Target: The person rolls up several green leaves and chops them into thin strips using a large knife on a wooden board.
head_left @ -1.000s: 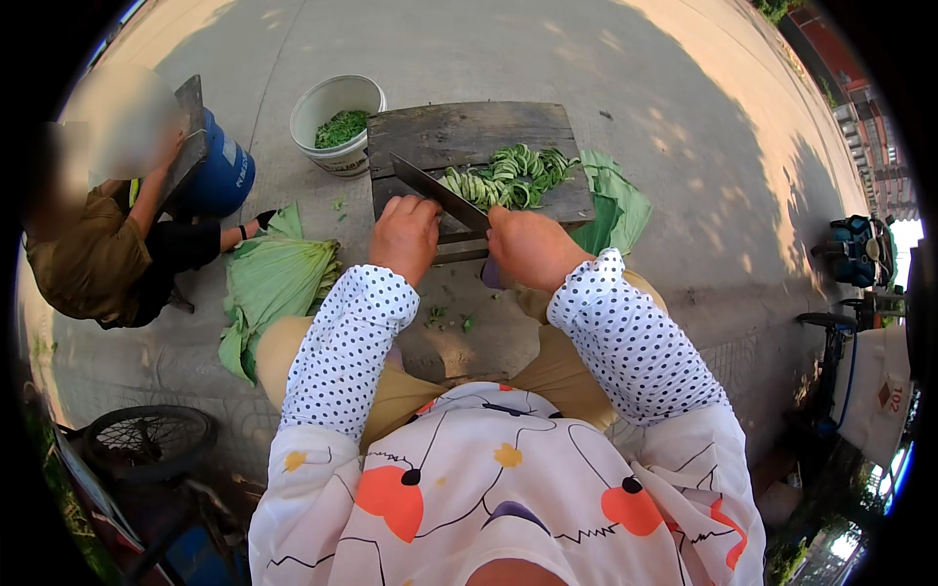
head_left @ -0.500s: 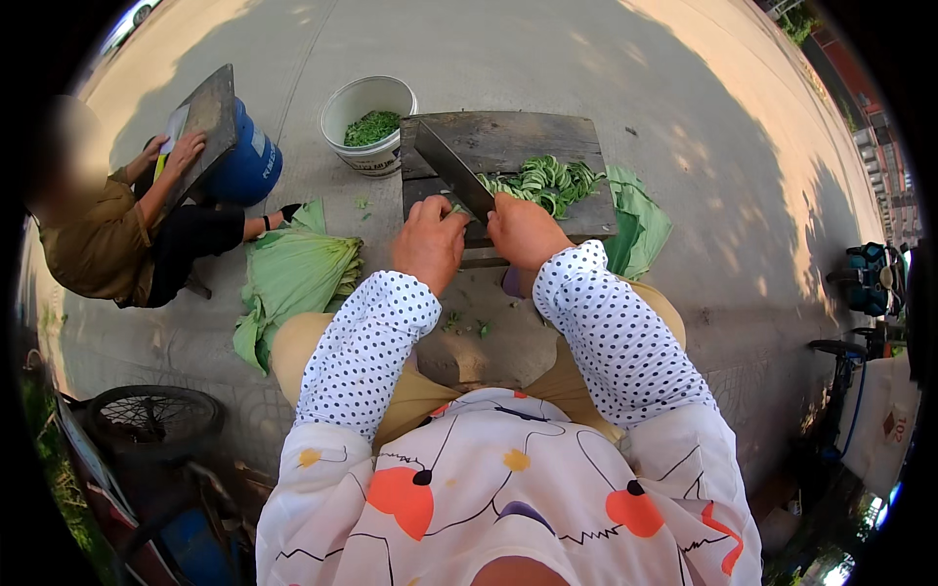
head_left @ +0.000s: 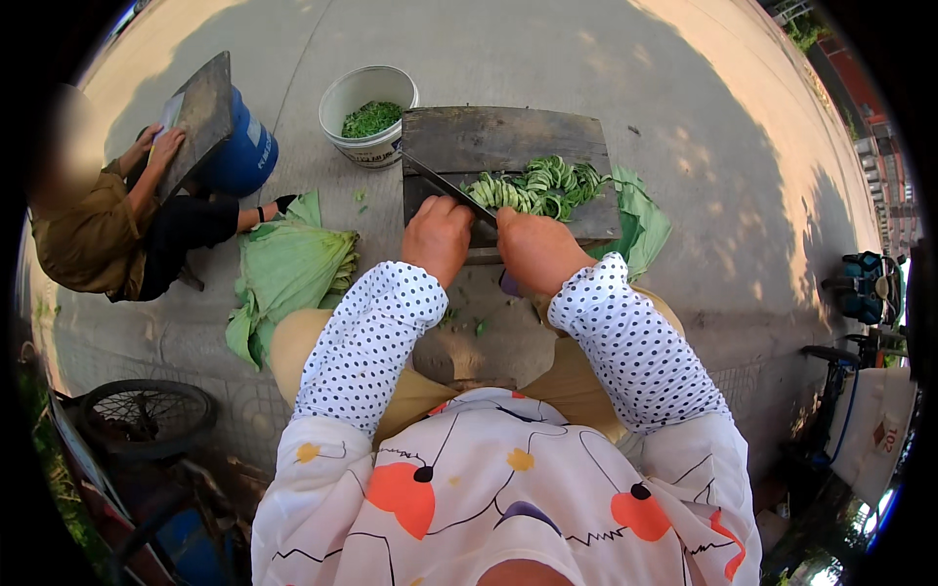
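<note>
My right hand (head_left: 539, 252) is wrapped round the handle of a cleaver (head_left: 451, 188), whose dark blade slants away to the far left and shows nearly edge-on. Left of it, my left hand (head_left: 437, 239) is closed with curled fingers at the near edge of a worn wooden board (head_left: 503, 132). What those fingers hold is hidden. Thin green slices (head_left: 528, 190) lie in a curved heap on the board, reaching up to the right side of the blade.
A white bucket (head_left: 337, 98) of chopped greens stands beyond the board's left corner. Large green leaves (head_left: 283, 264) cover a bundle at left; another leaf (head_left: 640, 225) lies right of the board. A seated person (head_left: 88, 239) works at a board against a blue drum (head_left: 244, 156).
The cleaver has tipped from showing its broad side to nearly edge-on and sits lower. More slices now show beside the blade. The bit of green at my left fingers is no longer visible.
</note>
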`<action>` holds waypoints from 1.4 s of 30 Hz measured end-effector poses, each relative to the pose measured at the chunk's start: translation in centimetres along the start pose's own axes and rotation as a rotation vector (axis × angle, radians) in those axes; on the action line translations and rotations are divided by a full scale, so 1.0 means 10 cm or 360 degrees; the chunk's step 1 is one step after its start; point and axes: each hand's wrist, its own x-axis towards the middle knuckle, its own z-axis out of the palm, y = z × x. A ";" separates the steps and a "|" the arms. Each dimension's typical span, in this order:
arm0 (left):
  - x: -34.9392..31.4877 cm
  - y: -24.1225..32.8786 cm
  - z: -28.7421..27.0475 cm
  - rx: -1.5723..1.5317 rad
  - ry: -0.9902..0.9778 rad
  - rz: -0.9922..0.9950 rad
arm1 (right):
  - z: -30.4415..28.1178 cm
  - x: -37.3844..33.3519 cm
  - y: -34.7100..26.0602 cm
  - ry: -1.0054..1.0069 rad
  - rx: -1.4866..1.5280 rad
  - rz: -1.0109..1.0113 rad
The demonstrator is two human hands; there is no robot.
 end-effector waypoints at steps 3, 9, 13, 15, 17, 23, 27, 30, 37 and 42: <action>-0.05 -0.03 -0.01 -0.0017 -0.0001 0.0027 | 0.19 0.23 -0.06 0.0142 0.0043 -0.0015; 0.00 0.06 -0.13 -0.0060 -0.0014 0.0032 | 0.30 0.36 0.13 0.0345 0.0298 0.0104; -0.04 0.03 -0.14 -0.0055 -0.0023 -0.0036 | 0.10 0.20 0.09 0.0262 0.0305 0.0080; -0.02 0.01 -0.10 -0.0066 0.0011 -0.0025 | -0.05 0.05 0.07 0.0136 0.0229 0.0025; -0.04 0.01 -0.11 -0.0066 0.0001 -0.0066 | -0.17 -0.09 0.01 0.0005 0.0159 0.0063; -0.04 0.04 -0.09 0.0003 0.0008 -0.0033 | 0.04 -0.05 -0.01 -0.0071 0.0031 0.0035; -0.07 -0.03 -0.09 0.0002 -0.0002 0.0017 | 0.26 0.26 -0.12 0.0091 0.0023 -0.0009; -0.05 0.02 -0.16 -0.0011 0.0039 0.0077 | 0.29 0.37 -0.02 0.0215 0.0183 0.0027; -0.05 0.03 -0.13 -0.0005 0.0040 -0.0018 | 0.01 0.11 0.05 0.0157 0.0244 0.0020; -0.04 0.02 -0.08 -0.0014 0.0081 -0.0023 | -0.11 -0.14 0.05 -0.0099 0.0055 0.0050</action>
